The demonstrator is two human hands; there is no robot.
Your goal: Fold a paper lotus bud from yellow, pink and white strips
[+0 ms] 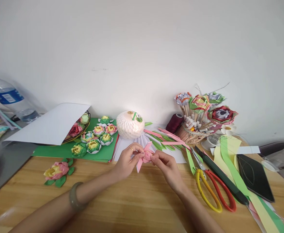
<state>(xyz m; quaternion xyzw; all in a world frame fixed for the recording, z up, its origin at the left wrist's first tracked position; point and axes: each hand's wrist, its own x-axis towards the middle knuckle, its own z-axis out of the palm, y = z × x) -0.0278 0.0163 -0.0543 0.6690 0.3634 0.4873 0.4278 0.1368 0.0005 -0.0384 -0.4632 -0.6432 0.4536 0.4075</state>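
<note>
Between my two hands is a piece of folded pink paper (147,154) with several pointed flaps, held just above the wooden table (142,200). My left hand (129,158) pinches its left side between thumb and fingers. On the right side, my right hand (165,163) grips it the same way. Folded pink paper strips (173,142) and green ones lie on white paper behind my right hand. Close behind the pink piece rests a round thing in white foam netting (130,125). The fingertips partly cover the pink folds.
Scissors (208,184) with yellow and red handles and a dark-handled cutter (224,176) lie right, beside a black phone (255,177). Paper flowers (93,146) sit on green card; one pink-yellow flower (57,170) lies left. A flower basket (190,136) and thread spool (174,123) stand behind.
</note>
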